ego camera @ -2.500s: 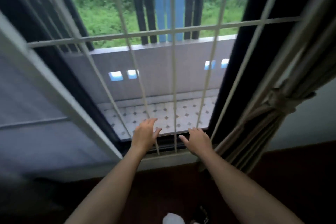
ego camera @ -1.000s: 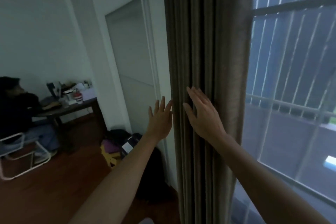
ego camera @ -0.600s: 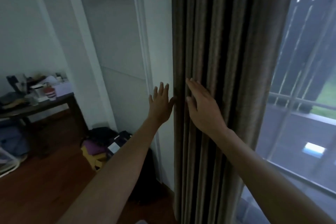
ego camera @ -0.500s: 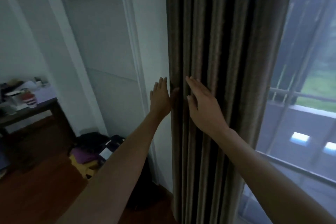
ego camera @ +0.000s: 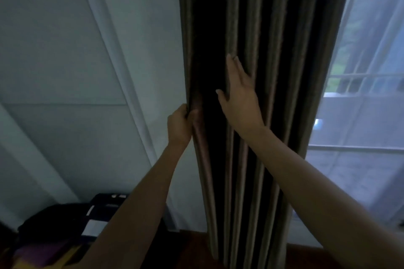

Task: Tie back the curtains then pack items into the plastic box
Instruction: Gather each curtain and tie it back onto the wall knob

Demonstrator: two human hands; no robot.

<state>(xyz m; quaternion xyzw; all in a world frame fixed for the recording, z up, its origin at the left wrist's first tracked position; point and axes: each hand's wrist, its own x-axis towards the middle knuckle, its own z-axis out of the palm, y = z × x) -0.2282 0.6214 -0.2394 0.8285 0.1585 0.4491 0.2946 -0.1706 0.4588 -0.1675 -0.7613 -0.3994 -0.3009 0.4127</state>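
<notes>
Clearly early days: my left hand (ego camera: 179,125) pinches the left edge of the curtain (ego camera: 284,72), and my right hand (ego camera: 240,98) lies flat, fingers straight, on its folds. It hangs untied beside the window (ego camera: 360,116); I see no plastic box, though the dim view may hide it.

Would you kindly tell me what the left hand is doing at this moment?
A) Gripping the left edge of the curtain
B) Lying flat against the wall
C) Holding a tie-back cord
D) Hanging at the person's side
A: the left hand has its fingers curled round the left edge of the curtain, while the right hand lies flat on the folds.
</notes>
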